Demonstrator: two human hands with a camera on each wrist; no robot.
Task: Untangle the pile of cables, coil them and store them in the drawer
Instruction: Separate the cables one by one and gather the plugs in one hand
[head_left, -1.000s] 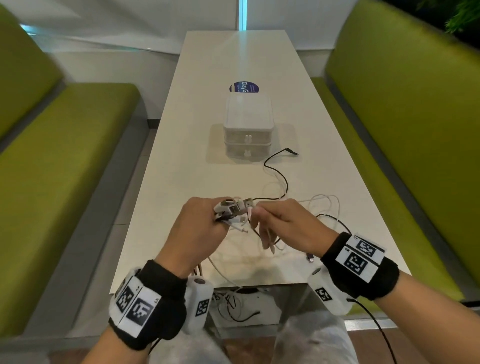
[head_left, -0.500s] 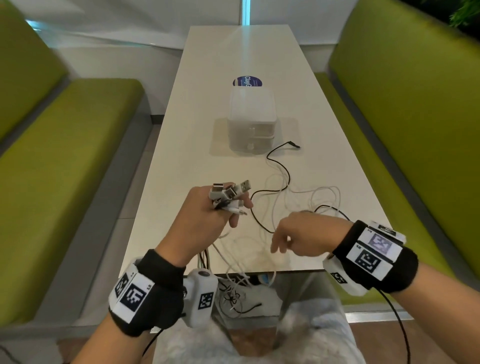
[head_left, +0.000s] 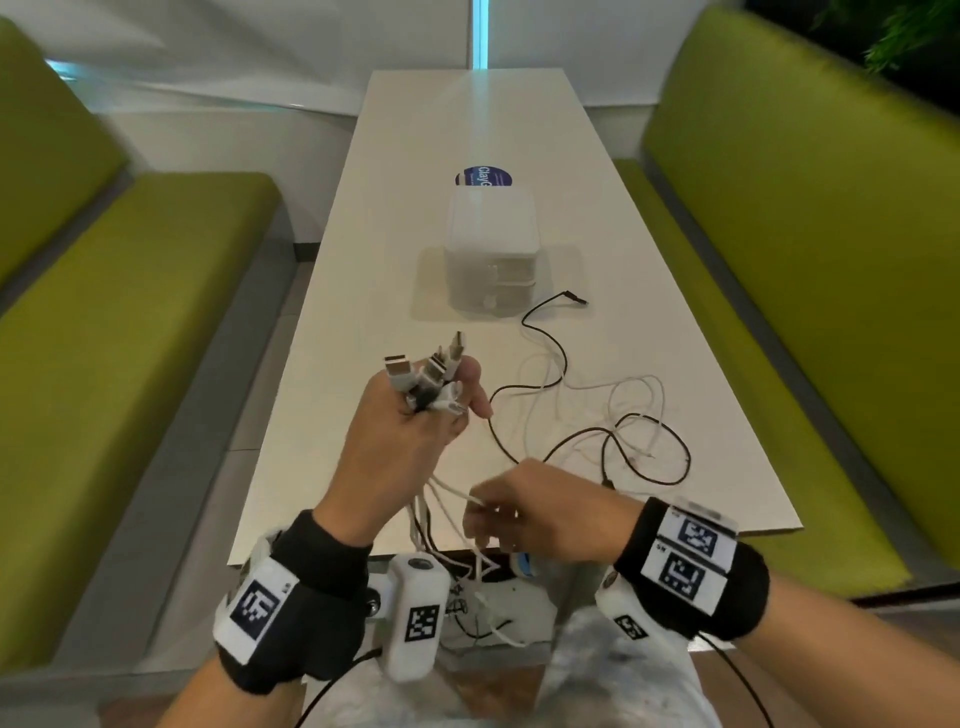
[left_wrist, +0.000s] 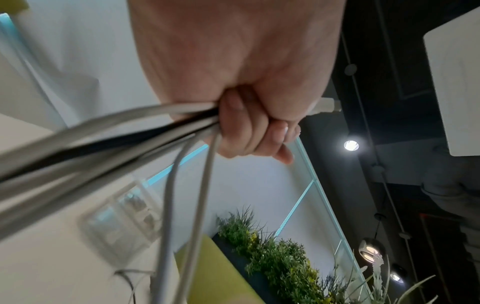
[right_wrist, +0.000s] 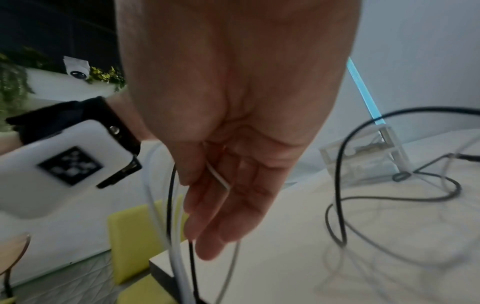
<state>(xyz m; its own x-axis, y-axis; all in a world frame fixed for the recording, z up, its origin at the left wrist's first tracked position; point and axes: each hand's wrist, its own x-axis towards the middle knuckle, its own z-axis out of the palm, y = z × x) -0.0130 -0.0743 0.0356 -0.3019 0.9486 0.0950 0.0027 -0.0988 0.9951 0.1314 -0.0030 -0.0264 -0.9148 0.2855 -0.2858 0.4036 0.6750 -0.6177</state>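
My left hand (head_left: 415, 426) is raised over the white table (head_left: 363, 312) and grips a bundle of cables just below their plug ends (head_left: 426, 369), which stick up from the fist. The left wrist view shows its fingers (left_wrist: 249, 127) curled round several white strands and a black one (left_wrist: 130, 131). Lower, at the table's near edge, my right hand (head_left: 519, 514) pinches one white cable (right_wrist: 218, 178) between thumb and fingers. Loose white loops (head_left: 639, 395) and a black cable (head_left: 545, 332) lie tangled on the table. The translucent drawer box (head_left: 491, 249) stands beyond them, both drawers closed.
Green benches run along the left (head_left: 130, 312) and right (head_left: 779, 260) sides of the table. A round blue sticker (head_left: 483, 176) lies behind the drawer box. Cable ends hang over the near table edge (head_left: 483, 608) toward my lap.
My hands have parted. The left lifted the plug bundle higher; the right dropped back to the near table edge and now pinches a white cable below the left hand.
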